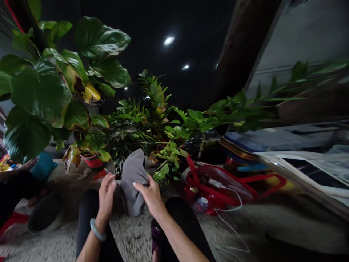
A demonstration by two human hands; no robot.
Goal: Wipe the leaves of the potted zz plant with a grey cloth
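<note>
Cloth of plain grey fabric (132,183) hangs in the head view, pinched by the right hand (151,193), thumb in front; the left hand (107,194), loosely curled with fingers free, is just beside it. Rightward, a clear plastic bottle (201,204) touches a red open-topped bag (227,194), any lettering too blurred to read.

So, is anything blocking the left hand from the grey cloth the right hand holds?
Nothing visible blocks it: the left hand is beside the grey cloth across a small gap, and the right hand holds the opposite side.
</note>
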